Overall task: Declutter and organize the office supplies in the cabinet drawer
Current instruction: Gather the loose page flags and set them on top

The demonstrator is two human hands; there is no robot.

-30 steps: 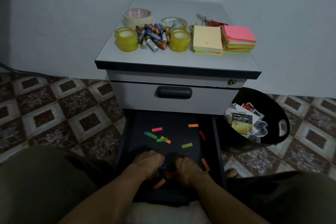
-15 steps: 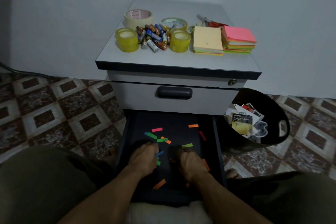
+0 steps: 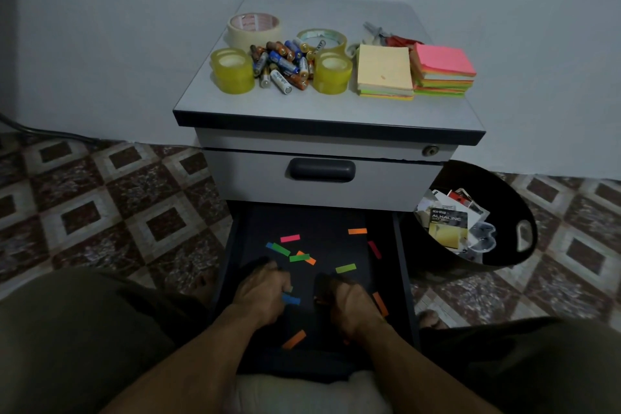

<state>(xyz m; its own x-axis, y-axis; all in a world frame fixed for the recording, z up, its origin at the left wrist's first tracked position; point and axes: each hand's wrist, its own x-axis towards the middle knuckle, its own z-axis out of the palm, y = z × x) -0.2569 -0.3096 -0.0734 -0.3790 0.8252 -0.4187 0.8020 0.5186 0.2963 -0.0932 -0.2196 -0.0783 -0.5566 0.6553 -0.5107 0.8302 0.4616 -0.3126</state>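
Drawer point(image 3: 319, 222) holds loose coloured paper strips point(image 3: 345, 268); bin point(image 3: 504, 191) has battery pkg point(image 3: 448, 225).

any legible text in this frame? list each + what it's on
"ALKALINE": on the black and yellow battery card in the black bin.
Small lines above and below that word on the same card: too blurred to read.
Red print inside the masking tape roll: too blurred to read.
Labels in the battery pile: too small to read.
Nothing else bears text.
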